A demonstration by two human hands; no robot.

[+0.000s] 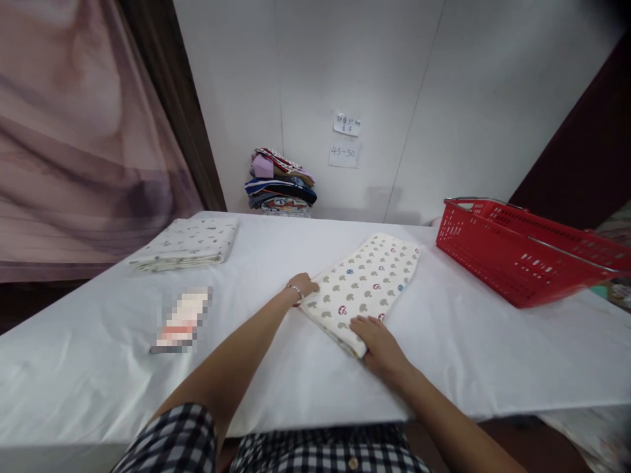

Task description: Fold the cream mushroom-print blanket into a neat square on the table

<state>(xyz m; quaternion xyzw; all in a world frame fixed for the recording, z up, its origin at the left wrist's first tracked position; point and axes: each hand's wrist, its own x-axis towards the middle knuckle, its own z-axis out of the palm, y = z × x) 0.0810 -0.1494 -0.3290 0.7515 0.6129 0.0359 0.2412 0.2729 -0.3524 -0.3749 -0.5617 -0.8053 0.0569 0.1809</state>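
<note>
White table (276,253): basket (493,256) near cloth (362,282).

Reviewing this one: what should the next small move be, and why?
Probably lift the near short edge of the mushroom-print cloth and fold it toward the far end. The left hand is at one corner of that edge and the right hand at the other, so both seem placed for it. The cloth lies as a strip, longer than wide.

A pale panelled wall (315,72) stands behind a white-covered table (310,387).
</note>
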